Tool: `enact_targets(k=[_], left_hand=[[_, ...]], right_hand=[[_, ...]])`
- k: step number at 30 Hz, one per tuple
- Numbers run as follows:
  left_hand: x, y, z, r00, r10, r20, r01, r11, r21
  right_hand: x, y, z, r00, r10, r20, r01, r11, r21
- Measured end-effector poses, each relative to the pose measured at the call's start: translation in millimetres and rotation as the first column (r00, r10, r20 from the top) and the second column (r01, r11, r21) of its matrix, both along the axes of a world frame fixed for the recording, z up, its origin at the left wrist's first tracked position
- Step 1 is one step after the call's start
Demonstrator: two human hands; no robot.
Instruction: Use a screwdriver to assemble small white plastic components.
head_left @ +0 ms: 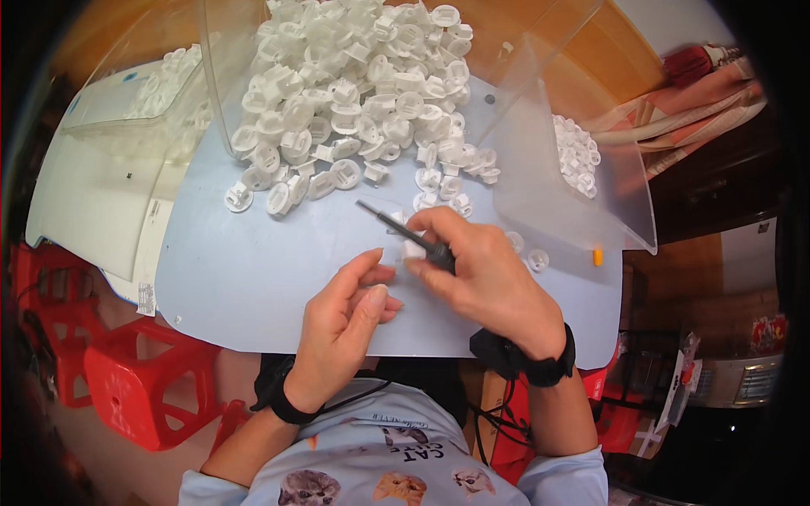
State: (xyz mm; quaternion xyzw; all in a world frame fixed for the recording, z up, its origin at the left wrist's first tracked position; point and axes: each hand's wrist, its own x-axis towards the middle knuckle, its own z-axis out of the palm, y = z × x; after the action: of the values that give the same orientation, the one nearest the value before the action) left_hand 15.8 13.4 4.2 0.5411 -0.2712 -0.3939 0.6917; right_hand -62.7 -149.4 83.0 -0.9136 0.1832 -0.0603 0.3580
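My right hand point(494, 274) grips a dark screwdriver point(403, 226), its thin shaft slanting up and to the left over the table. A small white plastic part point(413, 250) shows at the fingertips of the same hand, partly hidden by the fingers. To the left and slightly nearer me, my left hand point(339, 325) is held with its fingers apart and loosely bent, and nothing shows in it. Just beyond the hands, a large heap of white plastic parts point(354, 93), with round bases and raised blocks, spreads over the light blue table point(245, 295).
Clear plastic panels point(540, 169) flank the heap. More white parts point(576, 156) lie at right, and a clear bin point(135, 97) stands at left. Loose round parts point(537, 260) and a small yellow piece point(597, 257) lie by my right hand. Red stools point(152, 379) stand at lower left.
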Motion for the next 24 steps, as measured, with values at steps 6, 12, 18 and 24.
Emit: enact_targets(k=[6, 12, 18, 24], left_hand=[[3.7, 2.4, -2.7, 0.973, -0.076, -0.219, 0.069, 0.997, -0.041], [5.0, 3.5, 0.1, 0.98, -0.067, -0.188, 0.057, 0.996, -0.062], [4.8, 2.2, 7.9, 0.959, -0.014, -0.282, 0.003, 0.999, -0.037], [5.7, 3.0, 6.1, 0.959, -0.049, -0.278, 0.029, 0.997, -0.076]], right_hand=[[-6.3, 21.7, -1.4, 0.978, 0.196, 0.073, -0.199, 0.979, 0.041], [-17.4, 31.0, -4.2, 0.979, 0.058, 0.197, -0.098, 0.974, 0.203], [-19.1, 28.1, -16.2, 0.978, -0.174, 0.115, 0.123, 0.927, 0.355], [-18.1, 28.9, -26.8, 0.983, -0.165, -0.083, 0.184, 0.839, 0.512]])
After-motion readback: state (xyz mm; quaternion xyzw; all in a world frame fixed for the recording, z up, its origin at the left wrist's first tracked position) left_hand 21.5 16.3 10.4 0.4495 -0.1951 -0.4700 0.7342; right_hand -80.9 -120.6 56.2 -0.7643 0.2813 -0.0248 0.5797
